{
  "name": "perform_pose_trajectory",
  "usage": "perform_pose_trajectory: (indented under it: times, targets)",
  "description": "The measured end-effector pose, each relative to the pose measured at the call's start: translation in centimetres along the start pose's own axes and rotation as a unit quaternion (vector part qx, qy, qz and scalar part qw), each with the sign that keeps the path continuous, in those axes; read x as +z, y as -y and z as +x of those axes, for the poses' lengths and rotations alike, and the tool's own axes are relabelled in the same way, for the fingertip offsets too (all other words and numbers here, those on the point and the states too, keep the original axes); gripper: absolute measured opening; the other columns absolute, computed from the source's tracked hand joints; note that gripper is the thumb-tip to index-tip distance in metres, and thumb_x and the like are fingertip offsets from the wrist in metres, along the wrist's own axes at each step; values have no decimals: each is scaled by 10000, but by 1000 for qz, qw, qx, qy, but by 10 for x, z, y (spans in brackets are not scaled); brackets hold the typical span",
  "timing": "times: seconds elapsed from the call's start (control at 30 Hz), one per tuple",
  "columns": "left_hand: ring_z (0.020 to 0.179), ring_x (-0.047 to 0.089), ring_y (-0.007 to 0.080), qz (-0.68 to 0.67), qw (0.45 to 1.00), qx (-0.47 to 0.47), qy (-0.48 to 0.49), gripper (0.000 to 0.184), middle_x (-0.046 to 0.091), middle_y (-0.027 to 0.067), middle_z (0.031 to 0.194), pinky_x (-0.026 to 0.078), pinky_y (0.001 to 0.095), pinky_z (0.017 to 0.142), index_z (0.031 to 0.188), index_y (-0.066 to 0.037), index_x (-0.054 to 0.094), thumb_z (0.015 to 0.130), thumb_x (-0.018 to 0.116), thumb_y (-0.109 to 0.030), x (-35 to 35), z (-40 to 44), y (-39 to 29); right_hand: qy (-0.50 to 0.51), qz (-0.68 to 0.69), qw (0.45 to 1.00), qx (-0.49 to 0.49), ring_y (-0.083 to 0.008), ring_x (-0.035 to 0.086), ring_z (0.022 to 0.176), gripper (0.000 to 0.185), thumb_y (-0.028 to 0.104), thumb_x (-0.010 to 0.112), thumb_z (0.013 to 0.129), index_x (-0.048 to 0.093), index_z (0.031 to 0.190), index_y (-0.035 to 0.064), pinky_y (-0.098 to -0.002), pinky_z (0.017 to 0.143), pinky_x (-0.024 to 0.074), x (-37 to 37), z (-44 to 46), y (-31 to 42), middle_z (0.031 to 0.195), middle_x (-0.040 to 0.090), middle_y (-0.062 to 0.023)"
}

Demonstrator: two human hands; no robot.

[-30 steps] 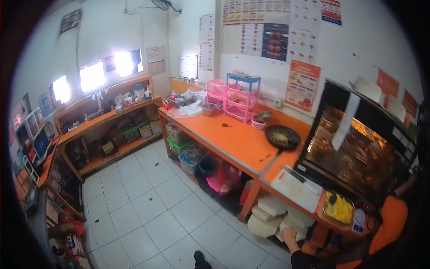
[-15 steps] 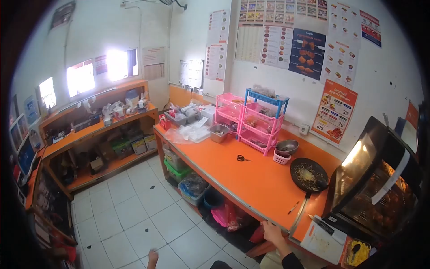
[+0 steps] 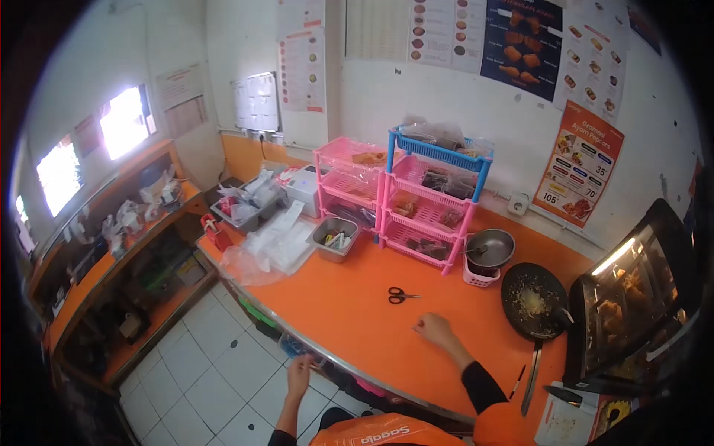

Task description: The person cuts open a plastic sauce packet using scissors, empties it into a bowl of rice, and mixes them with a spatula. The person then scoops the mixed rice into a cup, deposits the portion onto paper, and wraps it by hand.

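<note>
My right hand (image 3: 433, 328) is over the orange counter (image 3: 349, 305), just right of and nearer than the black-handled scissors (image 3: 401, 296), not touching them. Its fingers are loosely bent and apart, with nothing visible in them. Out in front of the counter's front edge hangs my left hand (image 3: 300, 372), fingers loosely apart and holding nothing I can see. To the right, a black frying pan (image 3: 534, 301) with pale crumbly food sits on the counter, its handle pointing towards me. A pen (image 3: 518, 381) lies left of that handle.
Pink and blue rack shelves (image 3: 431, 201) stand against the wall, beside a metal bowl (image 3: 491, 247) on a small basket. A metal container (image 3: 335, 238) and plastic bags (image 3: 271, 245) lie left. The lit display case (image 3: 632, 297) and a cutting board (image 3: 565, 420) are right.
My right hand has risen from the counter's near edge to over the top, towards the scissors. My left hand has come up closer to the edge. The view has moved nearer the counter.
</note>
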State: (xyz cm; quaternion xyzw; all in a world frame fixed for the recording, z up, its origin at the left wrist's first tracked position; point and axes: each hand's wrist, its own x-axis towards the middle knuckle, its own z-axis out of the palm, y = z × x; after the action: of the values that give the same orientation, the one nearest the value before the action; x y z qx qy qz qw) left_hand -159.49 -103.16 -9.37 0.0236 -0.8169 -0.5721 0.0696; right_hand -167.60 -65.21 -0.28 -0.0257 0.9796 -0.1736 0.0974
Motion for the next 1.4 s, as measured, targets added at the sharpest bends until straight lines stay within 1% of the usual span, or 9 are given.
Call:
perform_pose_trajectory:
  times: [0.07, 0.2, 0.33, 0.47, 0.67, 0.83, 1.07, 1.23, 1.4]
  targets:
    - [719, 579, 166, -35, 997, 21, -71, 167, 614, 79, 794, 442, 277, 630, 899, -25, 575, 856, 581, -186, -10, 67, -14, -111, 32, 992, -58, -306, 603, 789, 265, 266, 587, 790, 582, 946, 52, -426, 716, 478, 35, 64, 7, 902, 588, -158]
    - [711, 567, 139, -57, 980, 141, -131, 158, 578, 51, 754, 443, 272, 654, 894, -23, 540, 820, 629, -131, -9, 211, -88, -218, -51, 974, 41, -385, 572, 825, 232, 229, 520, 836, 565, 943, 28, -474, 813, 442, 76, 162, 35, 901, 562, -196]
    - [737, 565, 132, -127, 964, 232, -24, 152, 578, 50, 812, 447, 276, 680, 910, -25, 529, 809, 625, -85, 12, 344, -169, -273, -117, 955, 17, -354, 511, 968, 259, 244, 462, 867, 553, 930, 10, -562, 818, 378, 108, 158, 52, 958, 531, -205]
    - [716, 575, 175, -84, 938, 336, 26, 139, 599, 67, 820, 452, 287, 681, 920, -22, 567, 803, 605, -87, 33, 458, -235, -293, -223, 929, -31, -243, 534, 834, 249, 281, 490, 870, 530, 927, 41, -409, 742, 440, 125, 112, 75, 889, 532, -107]
    - [800, 602, 276, 87, 899, 421, 86, 154, 639, 89, 875, 461, 387, 719, 858, -50, 631, 780, 602, -179, 87, 609, -276, -325, -53, 940, 92, -249, 537, 755, 292, 328, 548, 833, 526, 971, 71, -419, 667, 432, 146, 75, 99, 877, 548, -110]
    - [847, 612, 310, 362, 852, 365, 99, 239, 650, 106, 857, 415, 476, 780, 845, -107, 657, 728, 605, -308, 125, 658, -273, -345, -35, 931, 113, -254, 540, 689, 348, 367, 596, 801, 522, 1008, 96, -427, 604, 426, 163, 61, 101, 867, 562, -112]
    - [845, 606, 288, 286, 879, 351, 151, 120, 654, 92, 821, 411, 434, 761, 731, -126, 649, 714, 609, -237, 127, 664, -291, -268, 46, 918, 288, -300, 556, 747, 336, 360, 498, 871, 541, 1027, 66, -442, 650, 439, 141, 63, 138, 884, 587, -132]
    - [816, 564, 207, 312, 755, 573, 63, 35, 650, -28, 787, 363, 358, 748, 723, -203, 654, 703, 648, -175, 103, 638, -342, -273, -95, 908, 302, -349, 491, 1053, 421, 376, 419, 904, 538, 1151, 56, -469, 931, 354, 116, 61, 150, 1147, 553, -164]
    - [841, 557, 205, 308, 761, 543, 175, 72, 633, -36, 754, 354, 375, 774, 731, -235, 650, 719, 634, -166, 137, 662, -334, -210, -48, 911, 352, -354, 498, 1033, 391, 359, 464, 885, 556, 1107, 51, -471, 876, 389, 85, 64, 176, 1132, 550, -169]
